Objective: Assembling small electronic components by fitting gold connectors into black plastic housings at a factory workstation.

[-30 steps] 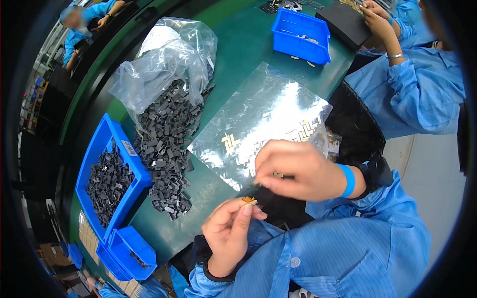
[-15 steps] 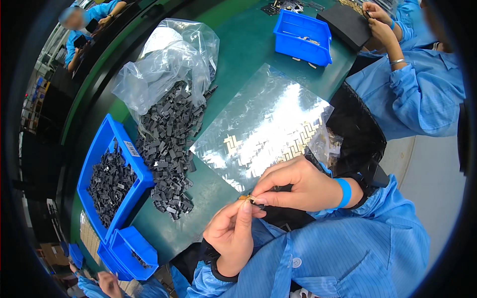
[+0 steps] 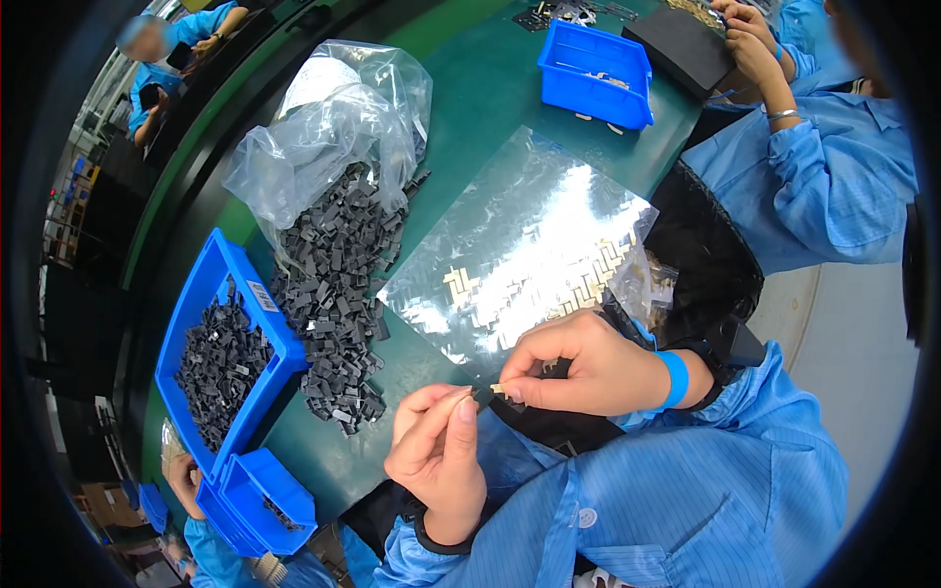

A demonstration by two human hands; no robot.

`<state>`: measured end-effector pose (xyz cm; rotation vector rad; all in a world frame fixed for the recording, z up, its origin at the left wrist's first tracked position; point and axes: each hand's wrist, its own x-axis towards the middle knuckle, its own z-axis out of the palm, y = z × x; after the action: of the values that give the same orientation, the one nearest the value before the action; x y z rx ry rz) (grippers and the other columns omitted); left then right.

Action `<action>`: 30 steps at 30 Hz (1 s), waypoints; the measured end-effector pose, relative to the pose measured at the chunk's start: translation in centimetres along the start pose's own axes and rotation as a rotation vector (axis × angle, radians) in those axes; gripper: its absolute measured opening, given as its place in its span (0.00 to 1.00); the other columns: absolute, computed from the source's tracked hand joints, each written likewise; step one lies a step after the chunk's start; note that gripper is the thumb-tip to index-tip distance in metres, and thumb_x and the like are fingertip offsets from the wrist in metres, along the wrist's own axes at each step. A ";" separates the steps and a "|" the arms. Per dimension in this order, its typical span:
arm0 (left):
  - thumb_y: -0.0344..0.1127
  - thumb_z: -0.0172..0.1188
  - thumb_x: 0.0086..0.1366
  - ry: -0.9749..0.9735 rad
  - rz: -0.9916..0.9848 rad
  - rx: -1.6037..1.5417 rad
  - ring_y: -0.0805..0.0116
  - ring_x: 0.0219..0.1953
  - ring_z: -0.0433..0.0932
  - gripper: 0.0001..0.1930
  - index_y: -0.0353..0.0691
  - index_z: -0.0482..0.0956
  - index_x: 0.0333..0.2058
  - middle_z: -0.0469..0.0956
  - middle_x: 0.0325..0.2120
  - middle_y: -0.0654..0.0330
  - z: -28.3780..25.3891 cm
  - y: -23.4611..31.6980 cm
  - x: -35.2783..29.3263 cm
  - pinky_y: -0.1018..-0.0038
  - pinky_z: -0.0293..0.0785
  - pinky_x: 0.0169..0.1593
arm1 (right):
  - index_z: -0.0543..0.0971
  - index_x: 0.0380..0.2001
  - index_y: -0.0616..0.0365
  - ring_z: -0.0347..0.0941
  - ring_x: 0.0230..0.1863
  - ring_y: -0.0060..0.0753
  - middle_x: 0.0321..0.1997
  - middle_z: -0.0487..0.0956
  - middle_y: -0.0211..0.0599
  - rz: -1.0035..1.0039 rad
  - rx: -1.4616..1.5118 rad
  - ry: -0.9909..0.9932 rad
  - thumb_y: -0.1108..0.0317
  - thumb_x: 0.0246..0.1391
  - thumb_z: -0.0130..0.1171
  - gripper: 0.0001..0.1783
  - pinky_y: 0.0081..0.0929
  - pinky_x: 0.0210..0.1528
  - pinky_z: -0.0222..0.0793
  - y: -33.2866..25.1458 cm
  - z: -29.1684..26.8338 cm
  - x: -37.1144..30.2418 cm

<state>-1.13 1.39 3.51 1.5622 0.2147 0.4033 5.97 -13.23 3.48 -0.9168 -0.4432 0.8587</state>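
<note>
My left hand [image 3: 441, 451] pinches a small black plastic piece [image 3: 482, 396] between thumb and fingertips. Close to its right, my right hand [image 3: 593, 367] grips a small gold-coloured metal part [image 3: 498, 388] in a thumb-and-finger pinch. The two small parts almost meet; whether they touch I cannot tell. Beyond my hands a clear plastic sheet or bag [image 3: 510, 186] lies on the green table, with many flat gold metal parts [image 3: 598, 269] on it. To the left is a long heap of black plastic pieces [image 3: 338, 265].
A large blue bin [image 3: 186, 294] full of black pieces and a smaller blue bin [image 3: 265, 480] stand on the left. Behind the heap lies a crumpled clear bag [image 3: 343, 127]. Another blue bin [image 3: 593, 88] and a black box [image 3: 676, 49] are at the back, beside a co-worker's sleeve [image 3: 814, 167].
My left hand has shifted slightly left, so the fingertips of my two hands are farther apart and the black piece shows between them. At lower left, another person's hand has moved to the bin.
</note>
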 end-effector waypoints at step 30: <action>0.26 0.52 0.58 -0.031 -0.409 -0.742 0.69 0.39 0.67 0.06 0.30 0.76 0.31 0.69 0.35 0.57 0.8 -0.5 -0.3 0.75 0.63 0.45 | 0.71 0.24 0.61 0.64 0.26 0.19 0.26 0.71 0.31 -0.038 -0.017 0.019 0.69 0.49 0.57 0.08 0.17 0.30 0.60 -1.5 -1.3 -2.0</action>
<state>-1.02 0.59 2.95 0.7673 0.3104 0.1070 6.34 -15.96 3.98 -0.9286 -0.4506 0.8120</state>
